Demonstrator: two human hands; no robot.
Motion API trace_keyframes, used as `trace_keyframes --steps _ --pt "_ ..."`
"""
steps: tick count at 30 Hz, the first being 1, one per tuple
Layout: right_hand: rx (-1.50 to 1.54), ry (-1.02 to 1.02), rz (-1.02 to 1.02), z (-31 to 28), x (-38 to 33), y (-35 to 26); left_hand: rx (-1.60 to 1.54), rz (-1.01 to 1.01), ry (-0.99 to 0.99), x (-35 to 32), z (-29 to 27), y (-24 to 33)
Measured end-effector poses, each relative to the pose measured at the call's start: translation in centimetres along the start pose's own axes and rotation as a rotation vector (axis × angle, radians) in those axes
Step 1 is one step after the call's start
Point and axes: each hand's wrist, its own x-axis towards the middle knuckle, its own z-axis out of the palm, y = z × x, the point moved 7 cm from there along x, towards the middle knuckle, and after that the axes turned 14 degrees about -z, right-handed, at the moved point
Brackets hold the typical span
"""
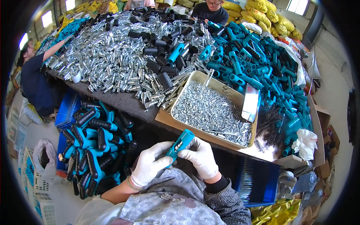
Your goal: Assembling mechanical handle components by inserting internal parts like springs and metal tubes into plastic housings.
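Note:
In front of my apron I hold a teal plastic handle housing, tilted, its round end up and to the right. A slot in its side shows a small shiny metal piece. My left hand, in a white knit glove, is closed round the lower part of the housing. My right hand, gloved alike, is closed with thumb and fingers at the slot, by the metal piece. Just beyond my hands stands a cream tray of small metal parts. The lower end of the housing is hidden by my left hand.
Metal tubes heap the table, with black sleeves among them. Teal housings and dark springs lie right. Finished-looking teal-and-black handles fill a blue crate at left. A blue bin stands right. Other people work around the table.

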Motion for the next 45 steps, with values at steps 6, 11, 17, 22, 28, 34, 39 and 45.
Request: trace_keyframes --steps 6,11,17,22,28,34,39,45 --pt "-0.36 -0.076 -0.182 2.5 1.9 -1.9 0.199 0.106 0.043 -0.5 -0.3 0.8" --pt "-0.882 -0.569 -0.367 5.7 7.5 -4.9 -0.464 0.005 -0.184 0.1 -2.1 -0.3" --pt "-1.682 -0.13 -0.678 6.2 20.6 -7.7 -0.722 -0.022 -0.16 -0.3 -4.7 -1.1" --pt "-1.685 -0.069 -0.501 5.3 23.8 -5.8 -0.693 -0.036 -0.139 -1.4 -4.3 -1.1" --pt "-1.173 -0.169 -0.757 4.7 10.6 -9.0 -0.492 -0.031 -0.008 -1.5 -5.4 -1.2" --pt "-0.895 -0.099 -0.598 -2.0 0.5 -8.0 0.015 -0.138 -0.184 -0.9 -1.0 -1.1" --pt "-0.64 -0.01 -0.612 -4.8 -3.9 -6.8 0.054 -0.34 -0.413 -0.5 2.7 -3.3" --pt "-0.44 -0.031 -0.603 -2.9 -6.7 -3.6 -0.272 -0.575 -0.468 -1.3 5.0 -5.1"
